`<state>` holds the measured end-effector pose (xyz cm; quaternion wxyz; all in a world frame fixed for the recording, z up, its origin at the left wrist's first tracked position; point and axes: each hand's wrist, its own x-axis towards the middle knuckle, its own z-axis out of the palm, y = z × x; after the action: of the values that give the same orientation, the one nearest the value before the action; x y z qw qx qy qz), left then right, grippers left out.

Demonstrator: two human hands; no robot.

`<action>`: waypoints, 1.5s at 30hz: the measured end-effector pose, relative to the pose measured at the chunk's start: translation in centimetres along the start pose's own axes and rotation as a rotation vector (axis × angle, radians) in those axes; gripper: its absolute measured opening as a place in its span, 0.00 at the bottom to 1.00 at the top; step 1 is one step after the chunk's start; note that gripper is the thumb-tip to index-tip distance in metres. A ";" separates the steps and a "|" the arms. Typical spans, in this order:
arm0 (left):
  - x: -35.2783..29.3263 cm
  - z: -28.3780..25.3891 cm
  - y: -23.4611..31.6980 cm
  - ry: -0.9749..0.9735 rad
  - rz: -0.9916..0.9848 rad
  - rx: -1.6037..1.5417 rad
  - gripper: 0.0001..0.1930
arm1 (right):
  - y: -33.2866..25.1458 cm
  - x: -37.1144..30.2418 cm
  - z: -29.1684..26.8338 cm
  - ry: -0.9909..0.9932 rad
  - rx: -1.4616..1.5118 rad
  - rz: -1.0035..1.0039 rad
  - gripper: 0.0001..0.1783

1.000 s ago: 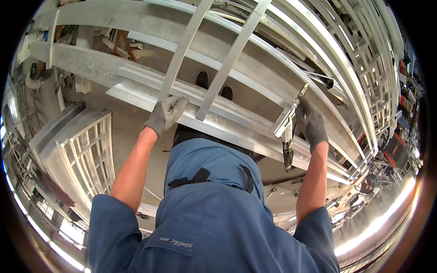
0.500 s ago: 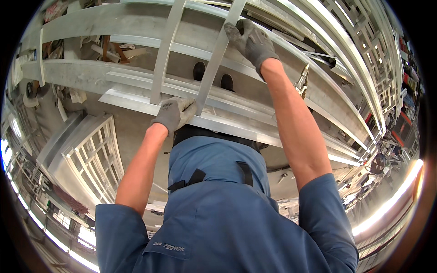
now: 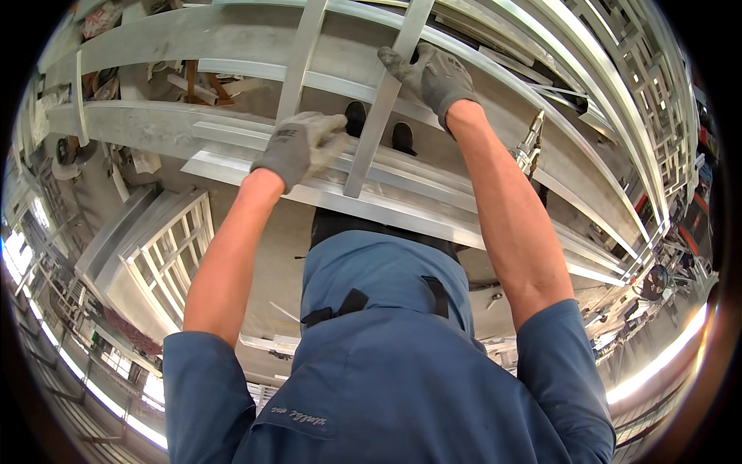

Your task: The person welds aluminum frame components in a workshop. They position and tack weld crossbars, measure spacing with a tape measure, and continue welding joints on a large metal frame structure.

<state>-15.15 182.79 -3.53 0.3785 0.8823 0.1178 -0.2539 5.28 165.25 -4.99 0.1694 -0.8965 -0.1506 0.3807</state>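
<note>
Two flat silvery metal bars lie across long metal rails in front of me. My right hand [image 3: 437, 77], in a grey glove, grips the right-hand metal bar [image 3: 379, 127] near its far part, one digit reaching across it. That bar's near end rests on the closest rail [image 3: 386, 214]. My left hand [image 3: 305, 147], gloved alike, hovers by the near end of the left-hand metal bar [image 3: 301, 62]. Its fingers are stretched out toward the right-hand bar, holding nothing that I can see. The near end of the left-hand bar is hidden behind this hand.
A metal air-hose fitting or tool [image 3: 529, 143] sits right of my right forearm. More long rails and a lattice of metal frames [image 3: 634, 85] lie at far right. At left stands a barred metal frame [image 3: 170, 251]. Offcuts [image 3: 224, 89] are scattered beyond the rails.
My left hand has lifted from the near rail and moved slightly farther away, its fingers straightening. The right hand stays at the bar. The whole view has shifted a little.
</note>
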 end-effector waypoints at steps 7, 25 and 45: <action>4.3 1.9 1.9 -0.369 -0.113 0.111 0.34 | 0.3 0.7 2.0 0.166 -0.098 -0.063 0.34; -1.7 -10.8 -9.4 0.263 -0.211 -0.239 0.27 | 0.9 2.0 1.3 0.020 -0.014 0.060 0.44; -4.3 5.7 1.6 0.060 -0.056 0.283 0.27 | 0.7 3.5 0.3 -0.104 0.053 0.157 0.39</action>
<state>-20.20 177.51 -3.60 0.2396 0.9303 0.1167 -0.2521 7.48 166.05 -7.66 0.1544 -0.8798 -0.0784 0.4427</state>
